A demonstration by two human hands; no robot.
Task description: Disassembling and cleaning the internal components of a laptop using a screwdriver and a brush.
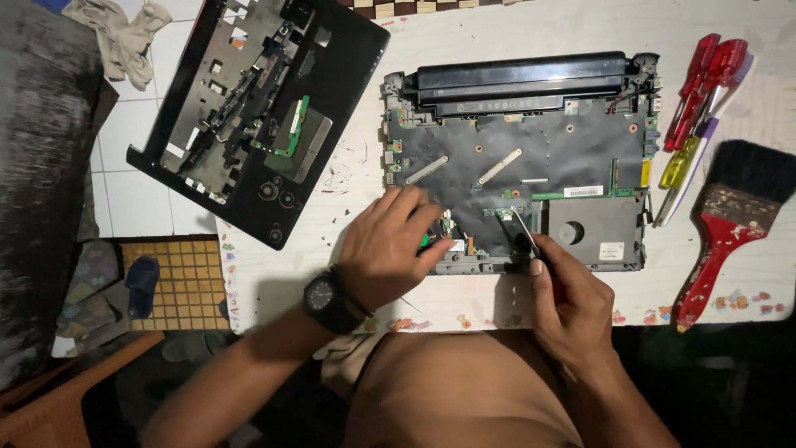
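An opened laptop base (531,158) lies on the white table, its dark board exposed and a long black battery (521,81) along the far edge. My left hand (388,249), a black watch on its wrist, rests on the board's near left part, fingers pressed against a small part by the front edge. My right hand (570,307) grips a screwdriver (524,234) with a dark handle; its thin metal shaft points up-left onto the board near a small green connector.
The removed black top cover (257,116) lies upside down at the table's left, overhanging the tiled floor. Red and yellow screwdrivers (701,99) and a red-handled paintbrush (734,224) lie at the right. A rag (124,37) lies far left.
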